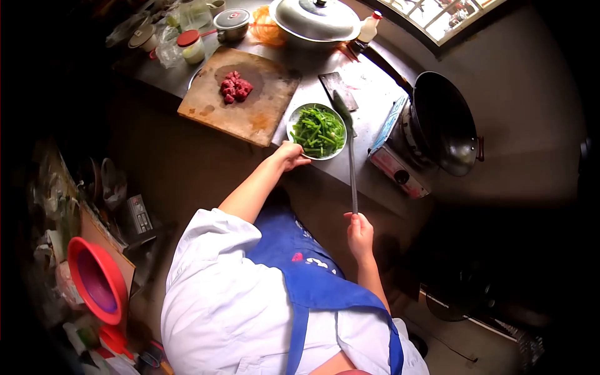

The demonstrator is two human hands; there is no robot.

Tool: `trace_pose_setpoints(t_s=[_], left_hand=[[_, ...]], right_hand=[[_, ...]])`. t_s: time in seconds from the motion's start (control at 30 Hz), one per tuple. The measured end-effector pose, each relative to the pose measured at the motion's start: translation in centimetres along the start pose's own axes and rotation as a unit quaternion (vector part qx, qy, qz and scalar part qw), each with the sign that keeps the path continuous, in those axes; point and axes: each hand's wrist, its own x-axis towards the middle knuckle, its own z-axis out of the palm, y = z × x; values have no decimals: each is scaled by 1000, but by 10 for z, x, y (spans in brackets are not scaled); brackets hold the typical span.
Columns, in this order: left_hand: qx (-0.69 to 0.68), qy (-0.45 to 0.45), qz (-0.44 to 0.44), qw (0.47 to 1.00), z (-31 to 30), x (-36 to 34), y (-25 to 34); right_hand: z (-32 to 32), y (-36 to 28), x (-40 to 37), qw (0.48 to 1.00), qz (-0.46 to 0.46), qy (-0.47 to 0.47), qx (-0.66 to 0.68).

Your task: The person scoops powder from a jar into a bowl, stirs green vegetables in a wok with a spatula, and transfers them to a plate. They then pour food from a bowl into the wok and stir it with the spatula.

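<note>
My left hand [293,156] grips the near rim of a white bowl [290,122] at the front edge of the metal counter. Cut green vegetables [319,130] fill the bowl. My right hand [359,235] is closed round the end of a long-handled spatula [353,165]. Its dark head points away from me, just right of the bowl, and its exact shape is hard to make out. Behind it lies a cleaver [340,87] on the counter. Left of the bowl, chunks of raw red meat [236,87] sit on a wooden cutting board [206,103].
A black wok [445,125] stands tilted on a portable gas stove [400,164] at right. Along the back are a lidded metal pan [312,22], a bottle [369,28], a red-lidded jar [190,47] and a lidded pot [232,25]. A red basin [97,280] is at lower left.
</note>
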Motion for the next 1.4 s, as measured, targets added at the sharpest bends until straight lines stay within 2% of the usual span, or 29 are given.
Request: trace_pose_setpoints(t_s=[0.07,0.13,0.2,0.27,0.33,0.37,0.43,0.53,0.57,0.6,0.67,0.73,0.8,0.83,0.87,0.93,0.97,1.0,1.03,1.07,1.1,1.13,1.17,1.2,1.23,1.27,1.33,1.4], left_hand=[[-31,26,12,999,5,-8,-2],[-137,31,7,990,4,-3,-12],[-206,-10,33,978,-8,28,-36],[-246,-53,106,962,-4,10,-45],[-186,-12,76,980,-1,-11,-46],[-173,-30,63,982,-5,-24,-48],[-87,23,83,993,-17,-36,-56],[-70,5,114,991,-62,-46,-61],[-58,26,104,993,-73,-65,-53],[-61,26,117,991,-90,-77,-48],[-45,58,136,988,-129,-107,-32],[-60,92,186,976,-176,-125,-20],[-121,115,271,948,-230,-151,-3],[-168,144,298,929,-257,-176,12],[-209,165,332,905,-293,-191,24],[-256,215,402,852,-378,-228,52],[-246,240,450,824,-426,-252,66],[-236,290,475,797,-476,-278,82],[-229,347,486,769,-523,-310,100],[-197,377,526,737,-586,-334,111],[-188,418,537,708,-635,-368,128],[-160,488,496,700,-697,-400,140],[-155,552,518,635,-751,-422,152],[-138,618,501,590,-804,-444,162],[-79,683,479,546,-865,-460,165],[-19,744,452,491,-923,-478,166],[-2,829,328,452,-1005,-506,156],[12,860,110,498,-1063,-525,136]], right_hand=[[-2,-16,-3,999,-12,17,49],[-1,-9,-7,997,-35,31,58],[2,2,-9,992,-83,54,85],[10,19,8,997,-53,30,42],[13,20,16,990,37,-7,135],[13,17,15,987,44,-22,155],[8,2,13,977,55,-66,194],[14,10,23,977,32,-40,208],[19,22,28,983,-11,-15,183],[19,71,48,988,-73,33,130],[21,66,52,997,-58,37,39],[25,48,43,998,-36,57,10],[22,53,42,993,-79,88,-17],[21,63,46,993,-46,105,-22],[29,75,49,988,-65,137,10],[44,60,59,985,52,162,31],[62,31,61,960,137,167,178],[82,-1,64,905,221,170,322],[119,-61,55,858,241,189,413],[125,-52,58,898,129,29,420],[130,-41,89,895,65,-48,439],[145,-35,124,884,-2,-126,451],[196,-87,121,877,-21,-115,466],[248,-149,106,871,-38,-101,479],[269,-162,131,856,-83,-208,465],[315,-209,124,864,-67,-173,468],[387,-271,130,838,-44,-190,510],[444,-311,133,833,-31,-248,494]])
